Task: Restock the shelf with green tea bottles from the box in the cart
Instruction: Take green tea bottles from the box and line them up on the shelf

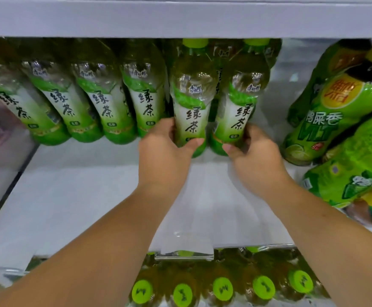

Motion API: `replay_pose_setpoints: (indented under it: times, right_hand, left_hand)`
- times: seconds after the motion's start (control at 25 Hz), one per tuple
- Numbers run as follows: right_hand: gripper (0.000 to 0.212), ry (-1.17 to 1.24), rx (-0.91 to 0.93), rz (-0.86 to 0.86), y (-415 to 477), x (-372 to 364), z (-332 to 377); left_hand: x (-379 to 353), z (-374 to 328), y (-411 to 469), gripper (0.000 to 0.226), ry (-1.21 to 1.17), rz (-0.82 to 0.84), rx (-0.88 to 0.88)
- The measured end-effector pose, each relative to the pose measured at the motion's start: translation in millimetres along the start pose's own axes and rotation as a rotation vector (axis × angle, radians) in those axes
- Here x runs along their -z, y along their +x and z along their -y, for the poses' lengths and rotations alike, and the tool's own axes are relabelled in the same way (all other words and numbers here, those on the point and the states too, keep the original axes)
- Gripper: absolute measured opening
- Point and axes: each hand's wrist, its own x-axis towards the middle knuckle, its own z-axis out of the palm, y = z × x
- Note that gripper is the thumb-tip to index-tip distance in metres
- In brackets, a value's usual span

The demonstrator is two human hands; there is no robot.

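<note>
Both hands gripping tea-filled bottles on shelf (pixel 87 196).
Left hand (pixel 165 156) is clasping left bottle (pixel 191 103); right hand (pixel 256 151) is clasping right bottle (pixel 240 107).

A shop, drinks aisle. White metal shelf (pixel 81 196) runs left to right with another shelf board (pixel 180 16) close overhead. Far along it, a row of identical green tea bottles (pixel 105 103), labels facing out, stands rank behind rank. To the right, a different green-labelled drink (pixel 326 120), the same product repeated. Near, on the level below, more bottles with green caps (pixel 222 289) in a line. A clear price-tag strip (pixel 184 255) is on the shelf's near edge.
</note>
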Motion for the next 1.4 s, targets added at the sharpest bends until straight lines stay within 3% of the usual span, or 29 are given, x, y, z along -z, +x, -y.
replay_pose_setpoints:
  times: [0.2,0.4,0.76,1.4]
  right_hand:
    - [0.040,0.125,0.021,0.000,15,-13,-10]
    - [0.042,0.182,0.014,0.018,27,-18,-13]
    - [0.048,0.257,0.069,0.050,25,-23,-16]
    - [0.049,0.056,0.111,0.033,28,-24,-18]
  left_hand:
    - [-9,-3,14,0.037,0.235,0.008,-0.019]
    - [1,-44,34,0.048,0.581,0.179,0.148]
    - [2,-39,48,0.052,0.742,0.198,0.102]
    - [6,-28,36,0.037,0.564,0.143,0.104]
